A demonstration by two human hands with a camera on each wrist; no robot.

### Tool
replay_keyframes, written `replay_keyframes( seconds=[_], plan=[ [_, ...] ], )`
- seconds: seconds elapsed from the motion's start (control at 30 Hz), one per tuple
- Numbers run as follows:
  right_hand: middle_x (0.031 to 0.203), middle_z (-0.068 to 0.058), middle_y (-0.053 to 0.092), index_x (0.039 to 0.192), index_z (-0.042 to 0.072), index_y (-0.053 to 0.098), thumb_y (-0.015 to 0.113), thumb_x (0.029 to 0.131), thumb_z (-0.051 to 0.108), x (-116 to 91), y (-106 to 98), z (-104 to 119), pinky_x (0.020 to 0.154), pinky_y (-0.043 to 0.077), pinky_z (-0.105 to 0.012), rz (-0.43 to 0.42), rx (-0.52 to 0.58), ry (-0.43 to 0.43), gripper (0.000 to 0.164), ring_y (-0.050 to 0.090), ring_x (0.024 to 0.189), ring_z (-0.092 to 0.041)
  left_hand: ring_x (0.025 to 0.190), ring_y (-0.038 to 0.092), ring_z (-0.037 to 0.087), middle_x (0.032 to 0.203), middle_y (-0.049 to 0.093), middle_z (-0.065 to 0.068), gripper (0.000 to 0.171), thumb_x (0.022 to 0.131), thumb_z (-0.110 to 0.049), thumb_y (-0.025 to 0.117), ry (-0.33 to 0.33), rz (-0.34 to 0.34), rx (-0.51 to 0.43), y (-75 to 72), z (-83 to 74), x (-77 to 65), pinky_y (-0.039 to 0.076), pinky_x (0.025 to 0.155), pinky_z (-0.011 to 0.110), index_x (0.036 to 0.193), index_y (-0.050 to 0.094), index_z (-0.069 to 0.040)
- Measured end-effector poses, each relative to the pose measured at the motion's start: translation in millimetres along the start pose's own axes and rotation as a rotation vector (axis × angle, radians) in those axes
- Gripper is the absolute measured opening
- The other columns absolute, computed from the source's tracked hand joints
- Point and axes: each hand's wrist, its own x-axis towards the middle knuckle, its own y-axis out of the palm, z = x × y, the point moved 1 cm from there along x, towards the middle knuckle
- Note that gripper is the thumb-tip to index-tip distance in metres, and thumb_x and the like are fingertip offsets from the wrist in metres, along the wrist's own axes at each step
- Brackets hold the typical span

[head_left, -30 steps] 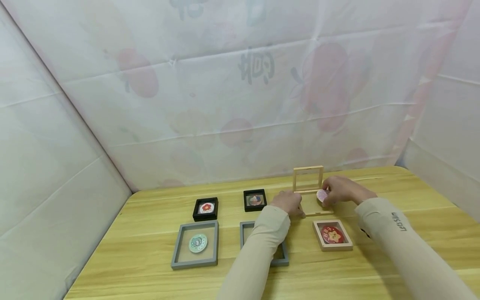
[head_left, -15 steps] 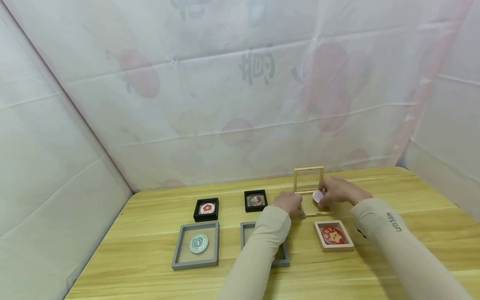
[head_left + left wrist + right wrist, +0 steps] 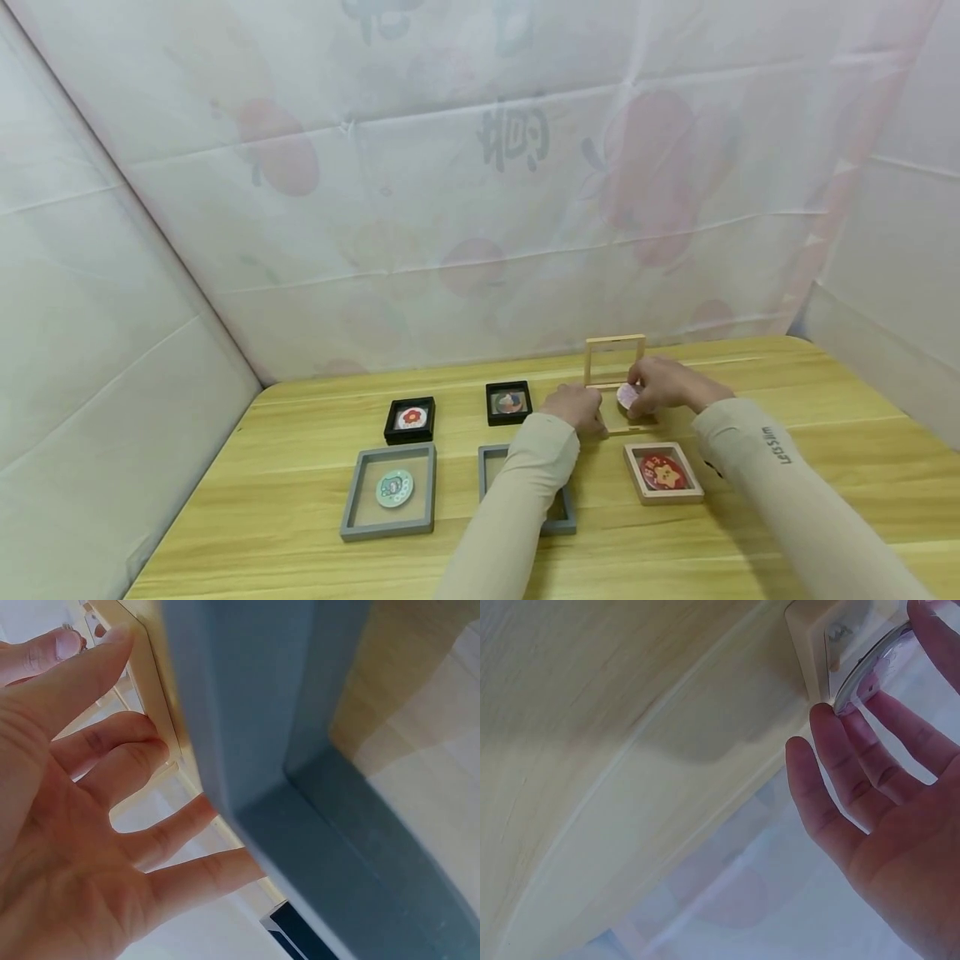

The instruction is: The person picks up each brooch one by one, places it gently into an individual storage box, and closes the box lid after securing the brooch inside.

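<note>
In the head view a light wooden display frame (image 3: 615, 339) stands hinged open at the back right, its upper half upright. My left hand (image 3: 573, 407) grips the left side of its lower half; the left wrist view shows the thumb and curled fingers against the wooden edge (image 3: 154, 690). My right hand (image 3: 667, 385) pinches a round lilac badge (image 3: 627, 395) by its rim, over the lower half. In the right wrist view the badge (image 3: 874, 667) is tilted between thumb and fingertips, beside the frame's corner (image 3: 806, 645). Whether it touches the frame's film, I cannot tell.
Nearer me is a closed pale frame (image 3: 663, 472) with a red star badge. To the left lie two black frames (image 3: 409, 420) (image 3: 508, 403) and a grey frame (image 3: 387, 492) with badges inside. Another grey frame (image 3: 558, 527) lies partly under my left forearm. Fabric walls (image 3: 450, 208) enclose the wooden table.
My right hand has carried the lilac badge leftward, from the right part of the open wooden frame to nearer its middle. My left hand has stayed on the frame's left side.
</note>
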Motion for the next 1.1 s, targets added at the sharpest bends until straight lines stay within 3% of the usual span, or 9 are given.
replay_keyframes(
  seconds=[0.57, 1.1],
  plan=[
    [0.076, -0.002, 0.058, 0.084, 0.004, 0.068, 0.085, 0.077, 0.017, 5.1, 4.9, 3.6, 0.060, 0.041, -0.030, 0.029, 0.026, 0.043, 0.023, 0.050, 0.068, -0.017, 0.079, 0.062, 0.009, 0.087, 0.067, -0.007, 0.024, 0.087, -0.039, 0.081, 0.000, -0.002, 0.004, 3.0, -2.3, 3.8, 0.051, 0.065, 0.024, 0.094, 0.073, -0.017],
    [0.071, 0.000, 0.053, 0.076, 0.009, 0.063, 0.083, 0.084, 0.028, 6.6, 10.7, 9.1, 0.059, 0.038, -0.031, -0.015, -0.082, 0.031, 0.029, 0.046, 0.065, -0.016, 0.077, 0.059, 0.010, 0.076, 0.062, -0.007, 0.023, 0.088, -0.038, 0.081, 0.009, -0.004, -0.001, 3.2, -0.1, 4.3, 0.051, 0.064, 0.026, 0.082, 0.071, -0.018]
  ],
)
